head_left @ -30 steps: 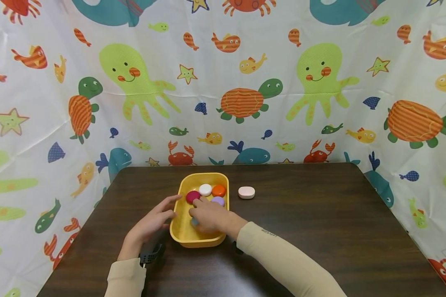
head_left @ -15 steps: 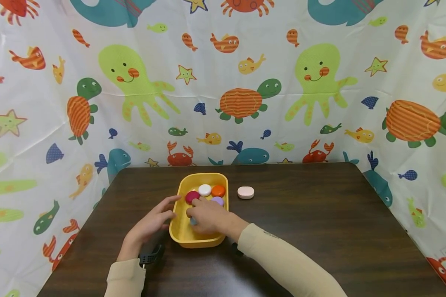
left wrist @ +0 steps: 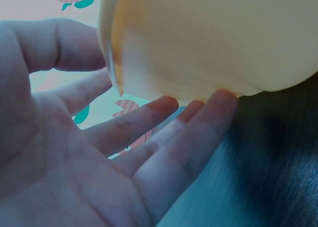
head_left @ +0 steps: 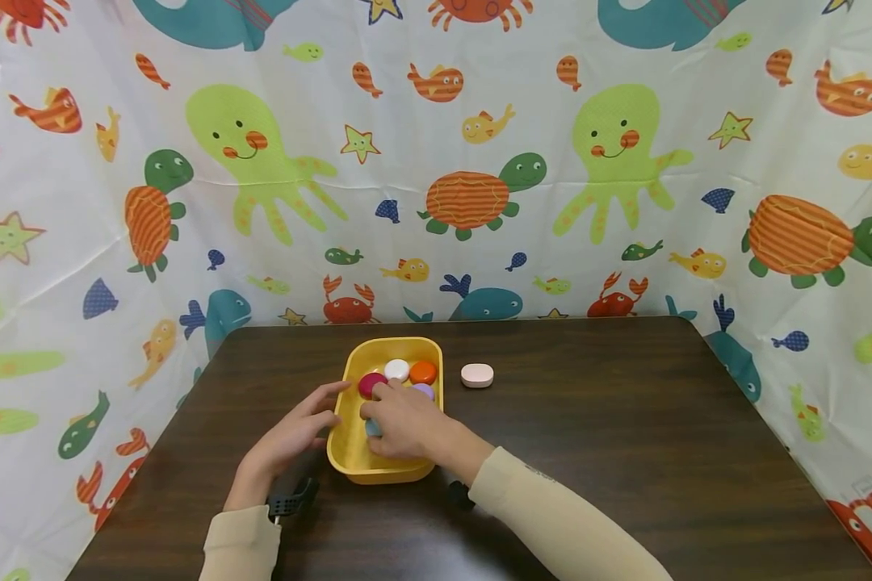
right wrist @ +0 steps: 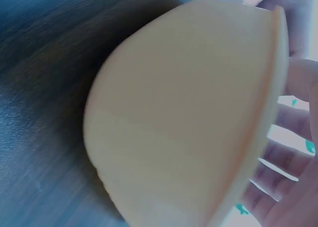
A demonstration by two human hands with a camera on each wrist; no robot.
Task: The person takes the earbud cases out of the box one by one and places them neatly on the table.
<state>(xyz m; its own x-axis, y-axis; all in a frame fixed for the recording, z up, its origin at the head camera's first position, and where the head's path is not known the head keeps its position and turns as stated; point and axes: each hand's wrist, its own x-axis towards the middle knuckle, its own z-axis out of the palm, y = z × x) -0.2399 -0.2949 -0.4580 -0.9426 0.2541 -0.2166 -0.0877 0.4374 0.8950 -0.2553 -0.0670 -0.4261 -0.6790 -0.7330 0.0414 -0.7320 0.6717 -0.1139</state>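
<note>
1. The left hand (head_left: 291,432) has its fingers spread, with tips touching the side of one yellow box (head_left: 348,456).
2. In the box are five round pieces, one of each color: dark red (head_left: 370,384), blue (head_left: 372,428), white (head_left: 397,370), orange (head_left: 424,372) and purple (head_left: 425,390).
3. The right hand (head_left: 408,424) is inside the box, its fingers pinching the blue one.
4. One pale pink piece (head_left: 477,375) sits on the desk (head_left: 625,420), just beside the box.
5. One dark mark (head_left: 540,473) is on the right sleeve (head_left: 559,508), too small to read.

Right wrist | beige container (right wrist: 174,113): outer side wall fills the centre, rim (right wrist: 271,103) at right | right hand (right wrist: 290,155): at right edge, fingers (right wrist: 294,120) beyond the rim, contact hard to tell | dark tabletop (right wrist: 39,88): left, blurred
</note>
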